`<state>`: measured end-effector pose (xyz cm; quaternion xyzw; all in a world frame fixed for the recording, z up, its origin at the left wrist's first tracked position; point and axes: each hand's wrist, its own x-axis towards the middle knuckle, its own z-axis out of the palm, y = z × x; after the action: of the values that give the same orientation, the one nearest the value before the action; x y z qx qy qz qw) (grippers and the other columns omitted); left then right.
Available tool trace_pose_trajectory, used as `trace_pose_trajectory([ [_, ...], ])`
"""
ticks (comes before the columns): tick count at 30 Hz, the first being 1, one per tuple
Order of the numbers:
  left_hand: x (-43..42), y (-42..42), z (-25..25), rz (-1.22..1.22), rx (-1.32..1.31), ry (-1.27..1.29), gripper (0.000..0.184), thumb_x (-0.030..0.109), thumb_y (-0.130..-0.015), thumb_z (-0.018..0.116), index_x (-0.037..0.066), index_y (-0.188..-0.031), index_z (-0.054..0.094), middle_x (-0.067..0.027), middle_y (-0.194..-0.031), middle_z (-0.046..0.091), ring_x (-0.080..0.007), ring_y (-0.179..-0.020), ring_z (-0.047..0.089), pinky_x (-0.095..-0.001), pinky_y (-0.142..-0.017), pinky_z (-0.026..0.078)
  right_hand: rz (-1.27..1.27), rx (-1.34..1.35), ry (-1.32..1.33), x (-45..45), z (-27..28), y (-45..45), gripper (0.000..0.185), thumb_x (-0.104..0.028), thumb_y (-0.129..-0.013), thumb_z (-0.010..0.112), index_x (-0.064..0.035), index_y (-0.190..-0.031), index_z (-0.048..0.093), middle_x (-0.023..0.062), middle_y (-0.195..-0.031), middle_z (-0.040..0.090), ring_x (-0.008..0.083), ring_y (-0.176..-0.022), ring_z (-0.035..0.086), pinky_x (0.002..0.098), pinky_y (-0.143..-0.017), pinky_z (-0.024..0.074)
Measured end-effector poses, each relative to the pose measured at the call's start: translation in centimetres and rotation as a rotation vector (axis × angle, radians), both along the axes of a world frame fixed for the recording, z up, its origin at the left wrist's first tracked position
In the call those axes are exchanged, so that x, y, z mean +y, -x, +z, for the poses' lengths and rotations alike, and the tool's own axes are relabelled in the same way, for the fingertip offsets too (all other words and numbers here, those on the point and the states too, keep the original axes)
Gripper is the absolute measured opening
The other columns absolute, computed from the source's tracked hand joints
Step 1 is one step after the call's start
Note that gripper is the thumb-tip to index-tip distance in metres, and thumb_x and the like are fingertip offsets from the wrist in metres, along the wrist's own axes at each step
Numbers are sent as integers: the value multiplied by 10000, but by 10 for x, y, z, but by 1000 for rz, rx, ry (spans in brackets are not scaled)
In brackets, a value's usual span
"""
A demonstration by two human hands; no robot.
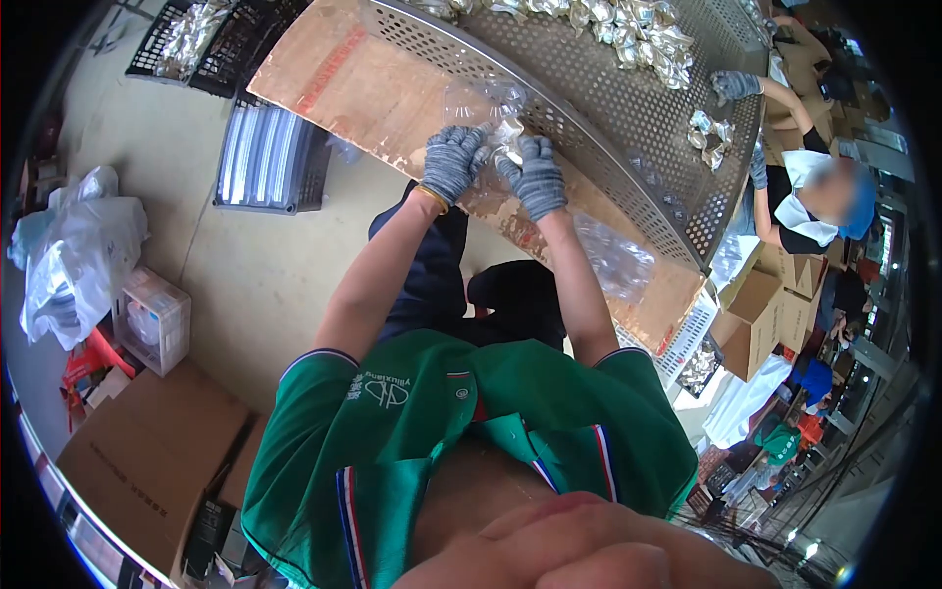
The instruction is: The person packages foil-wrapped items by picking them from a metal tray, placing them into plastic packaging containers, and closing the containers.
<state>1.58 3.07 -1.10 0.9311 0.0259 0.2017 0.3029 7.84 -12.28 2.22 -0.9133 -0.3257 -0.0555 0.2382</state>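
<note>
My left hand [454, 162], in a grey knit glove, has its fingers curled at a clear plastic tray [476, 101] on the wooden board. Close by on the right, my right hand [535, 178], gloved alike, pinches a small shiny wrapped piece [507, 136] at the tray's near edge. The gloves partly hide the piece and the tray. More clear plastic trays [613, 257] lie on the board, right of my right forearm. Beyond the board stands a grey perforated bin [589, 108], with a heap of shiny wrapped pieces [643, 39] in it.
The worn wooden board [392, 83] runs along the bin's near side. A dark crate [309, 182] of stacked clear plastic stands on the floor at left. Cardboard boxes [751, 319] are at right. Across the bin, a co-worker's gloved hand [736, 86] reaches over its rim.
</note>
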Motion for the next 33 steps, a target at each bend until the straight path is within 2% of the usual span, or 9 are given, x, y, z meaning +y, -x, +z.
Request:
trace_pose_trajectory([
  [4, -1, 0, -12, 24, -20, -74, 315, 235, -789, 519, 133, -1086, 540, -80, -938, 571, -269, -869, 515, -394, -781, 386, 145, 160, 271, 19, 30, -18, 457, -337, -721, 602, -26, -1038, 488, 236, -1017, 503, 382, -841, 543, 454, -684, 461],
  [6, -1, 0, -10, 23, -22, -51, 312, 233, -791, 518, 141, -1088, 542, -76, -935, 573, -265, -872, 514, -394, -782, 385, 235, 292, 542, 32, 17, -35, 532, -374, -737, 600, -25, -1115, 462, 249, -1139, 461, 377, -951, 527, 418, -806, 440],
  [12, 0, -1, -6, 12, 40, -21, 307, 262, -804, 499, 129, -1076, 549, -70, -948, 569, -249, -902, 508, -390, -782, 373, 201, 122, 225, 29, 17, -31, 662, -362, -713, 622, 6, -1200, 364, 246, -1049, 525, 364, -954, 531, 410, -821, 430],
  [15, 1, 0, 0, -10, 39, -22, 308, 260, -803, 505, 131, -1078, 548, -69, -932, 569, -246, -895, 511, -386, -780, 375, 247, 465, 126, 24, 22, -35, 710, -322, -684, 665, 0, -1224, 333, 238, -1000, 542, 361, -920, 536, 397, -811, 422],
  [18, 2, -1, -2, -22, 27, -15, 321, 261, -803, 509, 125, -1092, 540, -75, -927, 568, -245, -890, 513, -383, -780, 377, 134, 374, 158, 32, 11, -38, 701, -288, -646, 704, -6, -1195, 371, 225, -946, 556, 352, -872, 539, 390, -790, 418],
  [24, 3, -2, -10, -28, 17, -11, 388, 290, -808, 504, 107, -1150, 506, -92, -929, 569, -261, -892, 512, -388, -788, 375, 170, 566, 301, 27, 15, -42, 519, -284, -616, 729, -1, -997, 518, 213, -930, 554, 337, -862, 541, 386, -774, 428],
  [26, 4, 1, -6, -33, 21, 8, 417, 305, -809, 502, 96, -1169, 492, -97, -927, 568, -269, -893, 511, -393, -792, 373, 209, 202, 136, 16, -1, -31, 456, -277, -626, 719, -16, -956, 545, 208, -872, 562, 339, -846, 544, 392, -756, 438],
  [28, 6, 3, 4, -95, 27, -40, 495, 332, -800, 518, 70, -1214, 443, -125, -952, 559, -297, -910, 505, -407, -799, 373, 185, 245, 172, 18, -4, -30, 414, -250, -650, 700, -31, -967, 549, 195, -801, 574, 337, -798, 560, 398, -725, 450],
  [33, 10, 6, 8, -177, 33, -132, 743, 423, -700, 608, 35, -1276, 343, -170, -1188, 468, -326, -1024, 473, -422, -864, 349, 41, 335, 149, 33, 1, -23, 310, -206, -722, 623, -59, -984, 548, 171, -860, 602, 335, -768, 579, 397, -690, 463],
])
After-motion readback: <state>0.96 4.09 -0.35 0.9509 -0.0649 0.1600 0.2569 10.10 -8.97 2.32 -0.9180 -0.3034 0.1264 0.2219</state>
